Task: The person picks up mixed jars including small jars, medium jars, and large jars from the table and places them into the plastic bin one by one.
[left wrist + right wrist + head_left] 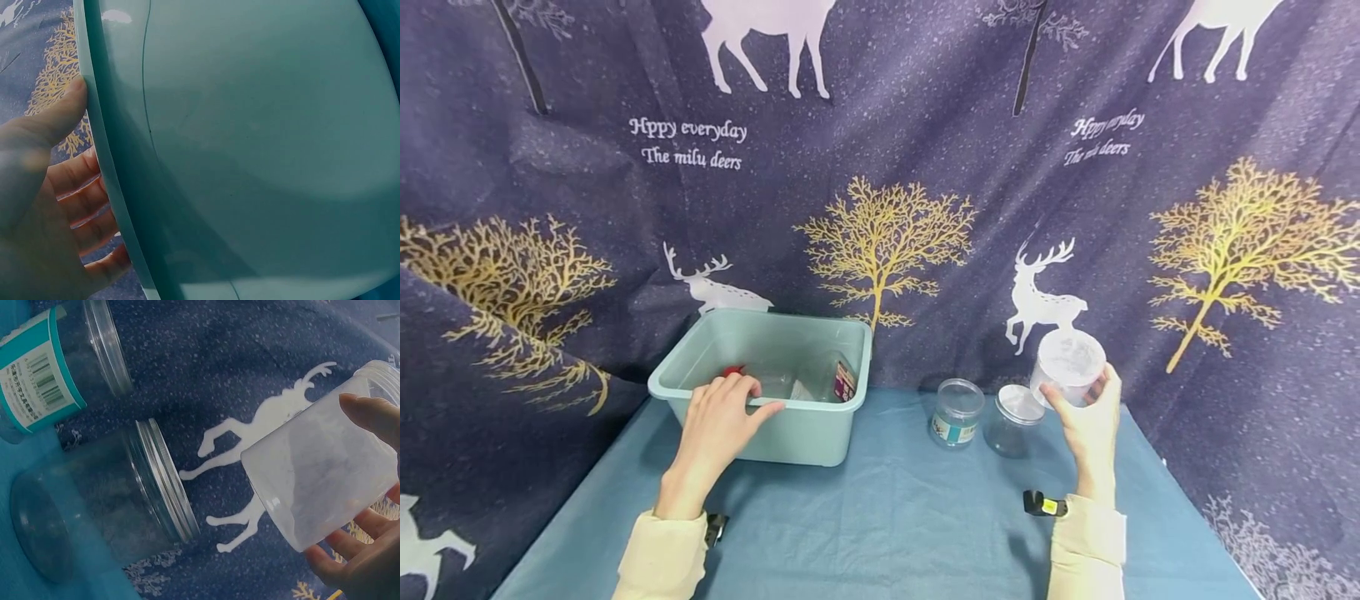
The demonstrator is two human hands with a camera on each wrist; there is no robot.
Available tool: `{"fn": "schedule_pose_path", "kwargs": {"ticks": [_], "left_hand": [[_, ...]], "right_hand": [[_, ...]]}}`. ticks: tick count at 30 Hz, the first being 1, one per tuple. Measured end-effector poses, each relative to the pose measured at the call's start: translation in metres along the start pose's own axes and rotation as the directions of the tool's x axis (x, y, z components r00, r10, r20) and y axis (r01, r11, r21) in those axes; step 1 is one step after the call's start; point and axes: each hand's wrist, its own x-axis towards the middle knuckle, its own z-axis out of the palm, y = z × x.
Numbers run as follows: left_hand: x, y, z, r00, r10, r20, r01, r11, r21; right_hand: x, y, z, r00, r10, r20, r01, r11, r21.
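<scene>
My left hand (730,404) grips the front rim of a pale teal plastic tub (805,437). The fingers curl over the rim into the tub and the thumb lies along the edge. The left wrist view shows the tub wall (250,156) close up, with my left hand (62,200) clasping its rim. My right hand (1078,398) holds a frosted, lidless plastic jar (1067,362) raised above the table at the right. The right wrist view shows that jar (319,481) held between thumb and fingers (350,556).
Two clear jars stand on the blue tablecloth (887,517) between my hands, one with a teal label (955,414) and one plain (1013,421). Inside the tub lie a clear labelled bottle (831,379) and something red (732,370). A deer-print curtain (880,208) closes off the back.
</scene>
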Motion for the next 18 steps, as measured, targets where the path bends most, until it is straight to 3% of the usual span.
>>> {"fn": "schedule_pose_path", "kwargs": {"ticks": [9, 18], "left_hand": [[0.000, 0.002, -0.001, 1.000, 0.001, 0.007, -0.001, 1.000, -0.009], [0.000, 0.001, -0.001, 1.000, -0.003, -0.008, 0.003, 1.000, -0.010]], "right_hand": [[-0.008, -0.008, 0.012, 0.999, -0.036, 0.036, 0.036, 0.999, 0.003], [-0.014, -0.021, 0.031, 0.982, -0.170, 0.077, 0.173, 0.985, -0.029]]}}
